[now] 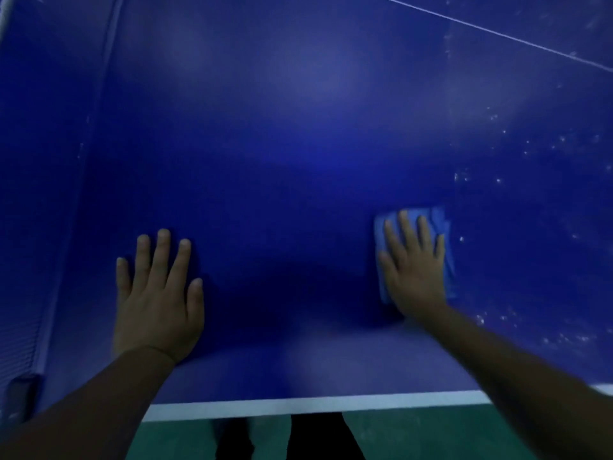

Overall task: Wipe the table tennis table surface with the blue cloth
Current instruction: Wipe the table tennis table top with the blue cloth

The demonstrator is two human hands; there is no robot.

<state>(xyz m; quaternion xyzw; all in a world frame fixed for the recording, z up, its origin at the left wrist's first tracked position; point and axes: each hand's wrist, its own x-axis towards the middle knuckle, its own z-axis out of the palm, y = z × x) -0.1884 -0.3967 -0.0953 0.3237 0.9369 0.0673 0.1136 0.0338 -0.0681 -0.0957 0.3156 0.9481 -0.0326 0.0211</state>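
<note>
dark blue table tennis table with white edge line, folded blue cloth flat on it, white specks at right

This looks like an indoor sports hall or games room set up for table tennis. The view is filled by a dark blue table tennis table with a white stripe painted along its near edge and a thin white line crossing the far right corner. At the left edge, mesh that looks like the net runs beside a clamp-like bracket. Below the table edge lies a green floor, the kind laid in sports venues. The light is dim and artificial.
</note>
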